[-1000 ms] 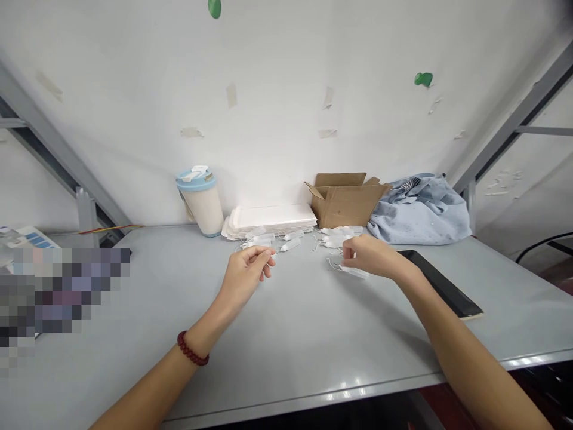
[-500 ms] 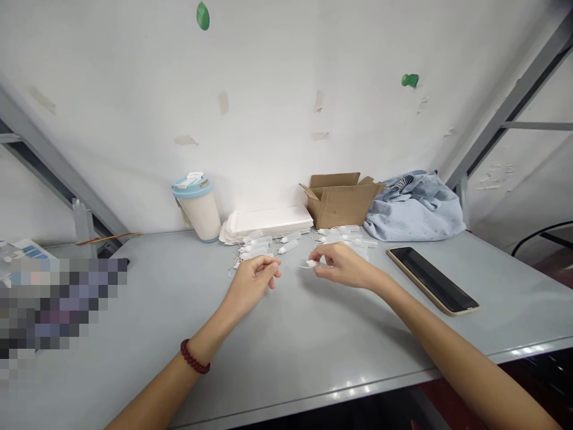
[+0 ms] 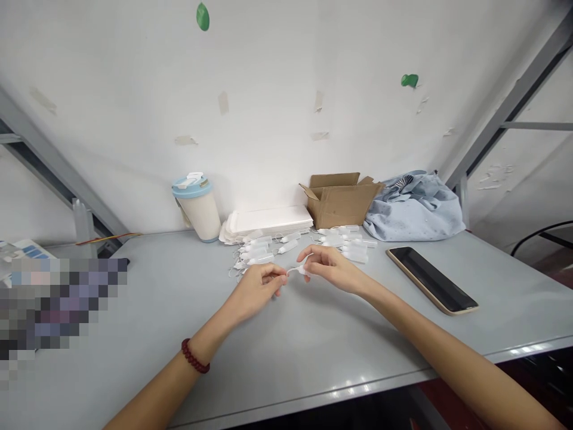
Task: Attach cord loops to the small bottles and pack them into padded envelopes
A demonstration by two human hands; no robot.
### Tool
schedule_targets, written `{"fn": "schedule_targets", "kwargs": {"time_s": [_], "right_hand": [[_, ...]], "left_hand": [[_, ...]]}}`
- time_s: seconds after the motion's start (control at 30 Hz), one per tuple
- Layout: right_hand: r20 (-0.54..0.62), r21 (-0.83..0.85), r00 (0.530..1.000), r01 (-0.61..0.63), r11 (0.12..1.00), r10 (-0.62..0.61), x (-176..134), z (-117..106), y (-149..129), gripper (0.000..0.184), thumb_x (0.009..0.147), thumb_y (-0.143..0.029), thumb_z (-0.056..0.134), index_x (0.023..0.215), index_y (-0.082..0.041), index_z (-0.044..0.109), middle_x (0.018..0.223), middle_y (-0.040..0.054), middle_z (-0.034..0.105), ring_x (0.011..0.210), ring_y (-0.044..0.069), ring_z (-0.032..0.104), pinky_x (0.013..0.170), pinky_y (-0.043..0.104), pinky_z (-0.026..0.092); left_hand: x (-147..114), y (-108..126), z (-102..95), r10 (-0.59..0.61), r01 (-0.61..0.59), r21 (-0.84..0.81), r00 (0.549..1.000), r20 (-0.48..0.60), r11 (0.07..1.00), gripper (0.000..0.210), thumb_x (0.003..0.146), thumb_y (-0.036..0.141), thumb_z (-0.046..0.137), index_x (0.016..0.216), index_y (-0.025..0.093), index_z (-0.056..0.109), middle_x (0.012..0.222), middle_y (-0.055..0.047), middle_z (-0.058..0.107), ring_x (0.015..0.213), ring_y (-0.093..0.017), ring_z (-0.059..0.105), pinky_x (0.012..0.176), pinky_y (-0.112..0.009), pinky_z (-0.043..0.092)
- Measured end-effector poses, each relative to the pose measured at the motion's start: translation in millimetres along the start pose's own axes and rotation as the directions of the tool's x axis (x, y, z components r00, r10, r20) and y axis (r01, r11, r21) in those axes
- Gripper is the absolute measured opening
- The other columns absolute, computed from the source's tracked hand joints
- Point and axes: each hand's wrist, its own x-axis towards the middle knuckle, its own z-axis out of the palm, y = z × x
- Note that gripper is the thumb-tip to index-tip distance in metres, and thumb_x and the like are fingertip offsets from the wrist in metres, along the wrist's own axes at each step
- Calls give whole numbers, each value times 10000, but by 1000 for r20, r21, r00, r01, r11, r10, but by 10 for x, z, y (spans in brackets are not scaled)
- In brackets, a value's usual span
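Between my hands, just above the table, is a small white-capped tube with a thin white cord. My right hand pinches the tube near its cap; the fingers hide most of its body. The cord runs left to my left hand, whose thumb and forefinger are closed on its end. Behind my left hand lies a pile of similar translucent tubes with cords. More tubes lie behind my right hand.
A stack of white cards or sheets lies by the wall, between a blue-lidded cup and an open cardboard box. Light blue cloth is bunched at the back right. A phone lies on the grey table.
My right hand has moved a little left with the tube. My left hand has shifted slightly right, and its fingertips have closed on the cord.
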Motion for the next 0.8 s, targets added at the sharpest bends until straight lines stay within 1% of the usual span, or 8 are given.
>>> {"fn": "schedule_targets", "kwargs": {"time_s": [0.1, 0.2, 0.3, 0.43, 0.63, 0.8], "right_hand": [[-14, 16, 1000, -13, 1000, 13, 9, -2, -5, 165, 767, -236, 496, 914, -183, 550, 632, -10, 624, 570, 121, 488, 523, 239, 303], [14, 93, 1000, -22, 995, 21, 7, 4, -7, 141, 769, -230, 497, 888, -182, 555, 605, -13, 620, 626, 138, 533, 582, 253, 347], [57, 186, 998, -18, 982, 7, -5, 18, -15, 98, 786, -229, 499, 844, -188, 567, 597, -18, 617, 655, 136, 545, 646, 261, 371], [72, 252, 997, -11, 968, -7, -19, 39, -32, 76, 792, -238, 520, 806, -189, 576, 599, -22, 613, 651, 126, 537, 671, 258, 375], [77, 255, 997, -18, 967, -2, -22, 55, -40, 87, 791, -248, 519, 811, -192, 582, 601, -20, 614, 654, 134, 545, 662, 259, 375], [75, 263, 997, -20, 965, 0, -19, 58, -26, 90, 789, -250, 520, 817, -191, 581, 609, -17, 617, 650, 134, 549, 662, 262, 384]], "left_hand": [[-11, 37, -17, -17, 16, -56, 1000, -25, 998, 252, 765, 400, 561, 795, 160, 631, 698, -11, 598, 558, -113, 520, 533, -241, 407], [-21, 79, -41, -45, 38, -126, 998, -53, 991, 266, 763, 411, 581, 781, 150, 631, 646, -1, 579, 546, -104, 500, 545, -241, 405], [-24, 95, -58, -54, 49, -215, 998, -19, 975, 261, 758, 405, 603, 758, 146, 631, 650, -6, 569, 575, -107, 502, 554, -240, 404], [-31, 92, -65, -46, 56, -292, 998, 42, 955, 254, 747, 397, 626, 739, 143, 636, 675, -10, 563, 600, -106, 501, 556, -237, 397], [-48, 100, -65, -48, 69, -327, 996, 72, 942, 267, 737, 415, 637, 726, 149, 641, 689, -17, 562, 601, -109, 497, 549, -232, 395], [-41, 92, -60, -49, 70, -332, 996, 71, 941, 245, 740, 393, 640, 746, 148, 650, 723, -20, 566, 609, -103, 495, 544, -223, 394]]}}
